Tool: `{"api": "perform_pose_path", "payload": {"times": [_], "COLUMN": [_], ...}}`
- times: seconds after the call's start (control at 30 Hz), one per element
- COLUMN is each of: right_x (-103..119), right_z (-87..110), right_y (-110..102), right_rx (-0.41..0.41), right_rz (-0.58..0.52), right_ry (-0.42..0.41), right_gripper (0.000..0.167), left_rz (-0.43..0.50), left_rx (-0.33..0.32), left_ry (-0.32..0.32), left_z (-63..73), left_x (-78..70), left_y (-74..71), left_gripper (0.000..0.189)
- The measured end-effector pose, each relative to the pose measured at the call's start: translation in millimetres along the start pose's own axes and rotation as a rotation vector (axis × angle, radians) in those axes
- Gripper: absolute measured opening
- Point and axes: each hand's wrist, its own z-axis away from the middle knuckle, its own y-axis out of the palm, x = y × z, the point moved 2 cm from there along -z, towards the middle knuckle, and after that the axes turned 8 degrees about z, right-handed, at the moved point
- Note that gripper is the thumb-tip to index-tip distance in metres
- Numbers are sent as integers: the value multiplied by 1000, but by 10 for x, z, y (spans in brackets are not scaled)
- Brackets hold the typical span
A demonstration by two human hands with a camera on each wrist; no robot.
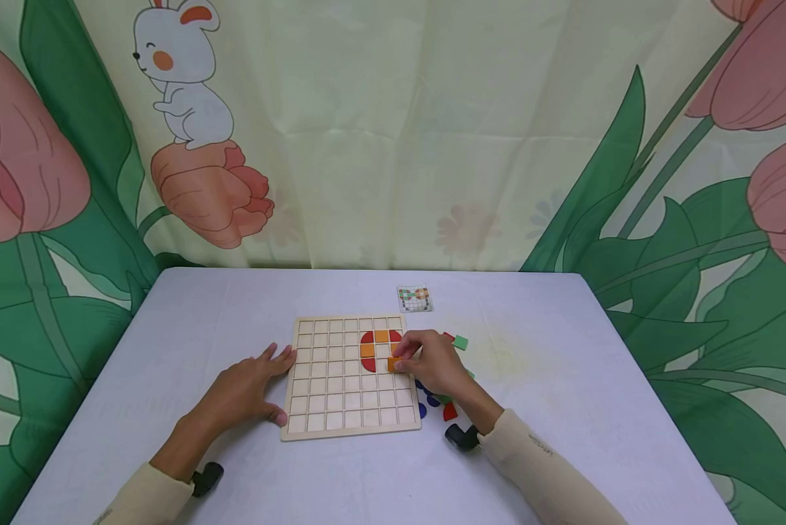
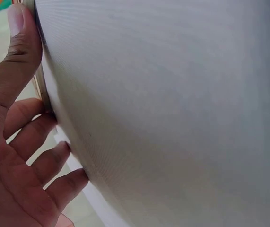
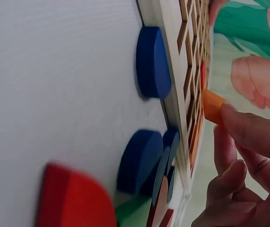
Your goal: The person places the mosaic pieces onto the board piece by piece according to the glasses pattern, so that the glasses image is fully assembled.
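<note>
1. The right hand [image 1: 435,364] pinches an orange block [image 3: 213,106] between thumb and fingers. The block is tilted, over the board's cells; whether it touches them is hard to tell.
2. The left hand [image 1: 248,386] grips nothing: its fingers and thumb are spread along the near side of the board [image 1: 340,401], touching its edge.
3. The board, a pale grid, lies flat between the two hands, mostly nearer the left hand's fingertips than the right wrist.
4. Just left of the right hand's fingertips, red pieces [image 1: 368,364] with rounded edges and orange squares [image 1: 367,350] sit in cells, around one bare cell.
5. Beneath and beside the right hand, off the board, lie rounded blue pieces [image 3: 153,64], one of them against the board's rim.
6. A loose red piece [image 1: 450,412] lies below the right hand, and a green piece [image 1: 461,342] beyond it.
7. Farther past the right hand, a patterned card [image 1: 415,298] lies on the white-covered desk [image 1: 531,328].
</note>
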Motion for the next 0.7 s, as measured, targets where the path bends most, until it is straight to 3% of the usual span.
{"api": "perform_pose_path", "payload": {"times": [0.4, 0.7], "right_x": [101, 137], "right_z": [-140, -158], "right_y": [85, 119], "right_rx": [30, 53], "right_rz": [107, 147], "right_ry": [32, -17], "right_gripper": [15, 12], "left_rz": [0, 5], "left_rx": [2, -1], "left_ry": [9, 10], "left_z": [3, 0], "left_x": [8, 12], "left_y": [-7, 3], "left_gripper": [123, 123]}}
